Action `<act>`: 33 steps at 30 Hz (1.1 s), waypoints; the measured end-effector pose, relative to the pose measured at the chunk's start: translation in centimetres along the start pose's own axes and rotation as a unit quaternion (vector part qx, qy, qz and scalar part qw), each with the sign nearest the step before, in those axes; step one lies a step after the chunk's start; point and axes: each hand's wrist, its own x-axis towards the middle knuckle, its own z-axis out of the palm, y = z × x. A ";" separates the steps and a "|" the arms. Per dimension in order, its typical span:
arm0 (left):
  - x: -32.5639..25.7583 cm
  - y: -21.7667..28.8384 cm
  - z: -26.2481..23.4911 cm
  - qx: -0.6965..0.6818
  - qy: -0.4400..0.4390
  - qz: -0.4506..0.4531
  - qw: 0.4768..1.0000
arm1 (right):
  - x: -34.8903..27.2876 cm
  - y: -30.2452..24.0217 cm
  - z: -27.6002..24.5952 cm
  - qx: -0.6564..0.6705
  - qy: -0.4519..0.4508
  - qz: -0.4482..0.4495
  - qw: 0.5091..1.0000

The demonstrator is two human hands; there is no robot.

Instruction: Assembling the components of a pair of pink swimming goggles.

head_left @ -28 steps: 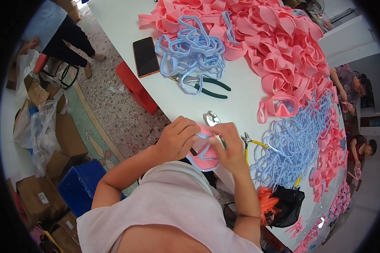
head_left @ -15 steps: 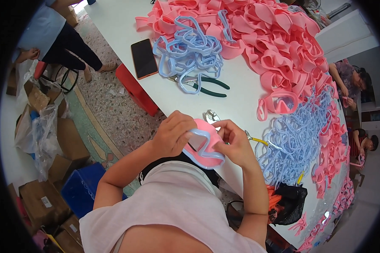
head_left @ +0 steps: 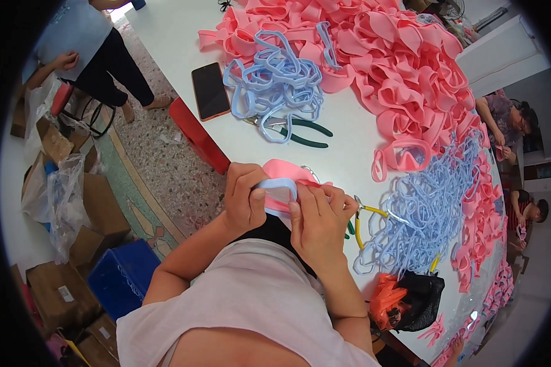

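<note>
Between my two hands, in front of my waist at the table's edge, is a soft pink rubber ring [head_left: 281,167] with a light-blue frame [head_left: 278,183] along its rim. My left hand [head_left: 245,194] pinches the rim at its left end, thumb against the blue frame. With bent fingers, my right hand [head_left: 321,220] grips the right part and covers much of it. Just beyond my right hand lie yellow-handled pliers [head_left: 373,211]. A green handle end [head_left: 349,230] shows beside that hand; its tool is mostly hidden.
Farther back lie green-handled pliers [head_left: 306,131], a pile of light-blue frames [head_left: 275,76] and a phone [head_left: 210,92]. Pink rings [head_left: 404,67] heap at the back; blue frames [head_left: 416,208] tangle at right. A black bag [head_left: 423,296] sits near right. A person stands far left; others sit far right.
My right hand has turned and come down over the right part of the pink ring, fingers now across it. My left hand has shifted slightly left, and the ring shows less.
</note>
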 end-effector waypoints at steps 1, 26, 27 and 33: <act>-0.3 -0.1 0.1 0.000 0.000 0.001 1.000 | 0.2 -0.4 0.2 0.014 0.002 0.018 1.000; 5.3 -0.1 -2.6 -0.019 -0.301 0.173 0.938 | 2.7 5.6 -3.4 0.048 -0.222 -0.132 0.965; 5.3 0.0 -2.5 -0.013 -0.301 0.189 0.934 | 2.8 5.6 -3.1 0.049 -0.221 -0.132 0.965; 4.9 -1.1 -2.2 -0.015 -0.282 0.181 0.942 | 2.8 6.3 -1.2 0.045 -0.169 -0.193 0.965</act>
